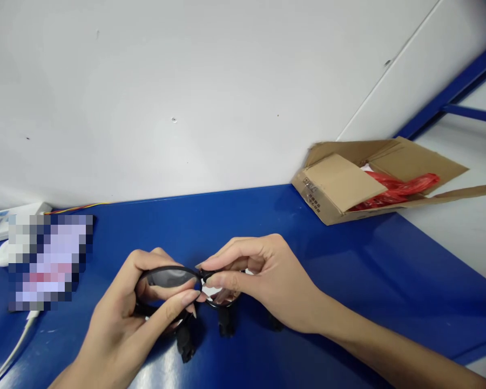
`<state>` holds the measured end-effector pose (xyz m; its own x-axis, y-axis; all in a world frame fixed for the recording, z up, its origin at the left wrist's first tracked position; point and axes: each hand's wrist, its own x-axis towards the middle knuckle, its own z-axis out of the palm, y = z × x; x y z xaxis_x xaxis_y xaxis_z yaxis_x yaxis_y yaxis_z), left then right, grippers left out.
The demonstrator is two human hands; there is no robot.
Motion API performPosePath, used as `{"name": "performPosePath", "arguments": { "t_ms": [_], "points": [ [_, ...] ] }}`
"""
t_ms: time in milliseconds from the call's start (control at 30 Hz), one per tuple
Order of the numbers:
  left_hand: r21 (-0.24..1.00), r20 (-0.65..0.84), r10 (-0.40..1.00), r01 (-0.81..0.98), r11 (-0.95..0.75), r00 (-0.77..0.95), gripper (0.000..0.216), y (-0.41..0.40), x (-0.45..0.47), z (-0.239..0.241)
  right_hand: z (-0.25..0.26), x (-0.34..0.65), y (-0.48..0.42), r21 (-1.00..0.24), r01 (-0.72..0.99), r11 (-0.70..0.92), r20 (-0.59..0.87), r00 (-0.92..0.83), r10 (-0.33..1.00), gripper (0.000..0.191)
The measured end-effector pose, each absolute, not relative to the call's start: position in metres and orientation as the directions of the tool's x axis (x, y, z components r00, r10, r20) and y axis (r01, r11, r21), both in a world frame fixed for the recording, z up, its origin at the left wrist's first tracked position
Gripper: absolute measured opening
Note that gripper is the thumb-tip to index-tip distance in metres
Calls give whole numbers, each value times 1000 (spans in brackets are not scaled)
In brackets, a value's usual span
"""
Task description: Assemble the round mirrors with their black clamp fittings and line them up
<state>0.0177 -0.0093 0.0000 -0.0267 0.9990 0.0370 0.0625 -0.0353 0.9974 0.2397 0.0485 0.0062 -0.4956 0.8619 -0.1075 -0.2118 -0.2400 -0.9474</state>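
My left hand (121,308) is closed round a round black-rimmed mirror (168,277), tilted so that it looks oval, with the thumb along its lower right side. Thumb and fingers of my right hand (259,270) pinch a small black piece (206,274) at the mirror's right edge. Its exact shape is mostly hidden by the fingers. Just beyond, partly under my right hand, lies another round mirror (222,296) with a black mount (226,322) pointing toward me. A further black mount (185,343) shows below my left hand, its mirror mostly covered.
An open cardboard box (328,202) with red plastic (400,189) inside stands at the back right. At the left lie a pixelated phone (54,265), a white cable (18,346) and a white power strip (32,209). The blue table (146,221) meets a white wall (210,97).
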Motion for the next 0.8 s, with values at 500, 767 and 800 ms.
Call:
{"name": "performPosePath", "arguments": {
  "t_ms": [500, 767, 800],
  "points": [
    [976, -204, 976, -59, 208, 74, 71, 0, 7, 13, 7, 250, 52, -907, 155, 391, 298, -418, 858, 15],
    [977, 75, 997, 201, -77, 20, 79, 4, 4, 4, 3, 249, 50, -846, 175, 503, 423, -353, 834, 14],
    [968, 122, 992, 217, -124, 20, 75, 5, 3, 2, 3, 249, 49, -838, 172, 518, 439, -350, 827, 14]
  ]
}}
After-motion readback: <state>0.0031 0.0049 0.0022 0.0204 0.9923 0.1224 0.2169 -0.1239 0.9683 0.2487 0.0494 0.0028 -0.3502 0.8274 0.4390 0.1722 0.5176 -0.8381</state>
